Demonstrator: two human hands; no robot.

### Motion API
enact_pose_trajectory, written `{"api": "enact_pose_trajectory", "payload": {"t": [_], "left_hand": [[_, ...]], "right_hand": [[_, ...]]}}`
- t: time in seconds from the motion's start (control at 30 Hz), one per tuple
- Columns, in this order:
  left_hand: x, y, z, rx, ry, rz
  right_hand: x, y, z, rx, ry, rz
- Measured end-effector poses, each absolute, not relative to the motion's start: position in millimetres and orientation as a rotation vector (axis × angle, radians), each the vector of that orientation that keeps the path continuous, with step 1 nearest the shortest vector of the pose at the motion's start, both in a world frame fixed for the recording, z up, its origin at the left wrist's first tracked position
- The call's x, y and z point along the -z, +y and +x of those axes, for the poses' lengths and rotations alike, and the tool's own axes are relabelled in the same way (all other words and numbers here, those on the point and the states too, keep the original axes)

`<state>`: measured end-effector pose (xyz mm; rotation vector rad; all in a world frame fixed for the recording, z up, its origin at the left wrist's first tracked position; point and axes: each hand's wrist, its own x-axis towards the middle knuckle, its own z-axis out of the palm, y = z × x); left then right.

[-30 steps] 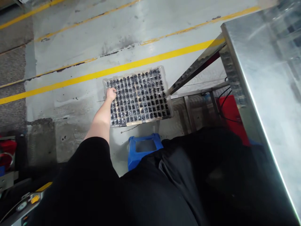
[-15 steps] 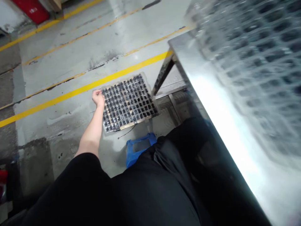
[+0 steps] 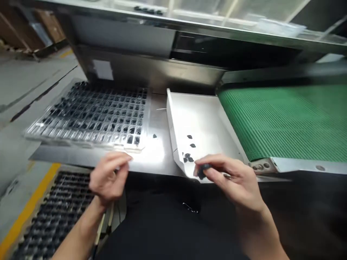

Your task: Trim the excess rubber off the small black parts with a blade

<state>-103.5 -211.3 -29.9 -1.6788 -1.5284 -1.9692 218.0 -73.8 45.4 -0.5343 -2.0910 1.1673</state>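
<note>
My right hand pinches a small black part over the front end of the white chute. Several like black parts lie loose in that chute. Near the front corner of a clear plastic tray, my left hand is closed, thumb and forefinger brought together; whether anything is between them cannot be made out. The tray rests on the steel table, with black pieces in most of its pockets. Pockets along its front edge look clear.
A green ribbed conveyor belt runs at the right of the chute. Below left, another filled tray lies low by a yellow floor line. A steel shelf edge crosses above. One dark bit sits on the table.
The view has swung from the floor tray to the table and chute. My left hand has left the floor tray's corner; my right hand has come into view holding a black part.
</note>
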Motion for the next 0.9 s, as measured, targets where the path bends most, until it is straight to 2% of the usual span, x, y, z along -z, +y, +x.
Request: {"api": "enact_pose_trajectory", "payload": {"t": [0.1, 0.17, 0.27, 0.33, 0.43, 0.53, 0.6, 0.73, 0.9], "left_hand": [[7.9, -173.7, -58.0, 2.078, -1.219, -2.373], [5.9, -156.8, -40.0, 2.213, -1.134, -2.625], [16.5, -141.8, -25.5, 2.379, -1.265, -2.834], [27.3, -137.0, -20.4, 2.409, -1.477, -2.914], [41.3, -133.6, -13.8, 2.196, -1.684, -2.945], [48.7, -134.1, -5.4, 1.842, -1.602, -2.871], [50.5, -137.3, 1.0, 1.686, -1.547, -2.811], [52.2, -146.1, 14.8, 1.571, -1.611, -2.661], [52.8, -147.4, 20.7, 1.464, -1.718, -2.405]], "right_hand": [[-44.8, -96.9, 251.5, -1.235, -1.986, -0.599], [-40.4, -121.4, 278.4, -1.152, -1.832, -0.728], [-32.3, -156.4, 311.1, -0.933, -1.573, -0.993], [-24.8, -170.5, 324.8, -0.916, -1.513, -1.083], [-0.5, -174.7, 334.1, -1.224, -1.515, -1.087], [44.5, -164.0, 332.7, -1.545, -1.491, -1.149], [79.4, -153.3, 327.3, -1.609, -1.536, -1.21], [132.0, -133.9, 309.0, -1.747, -1.659, -1.119], [153.4, -124.0, 276.8, -2.043, -1.787, -0.833]]}}
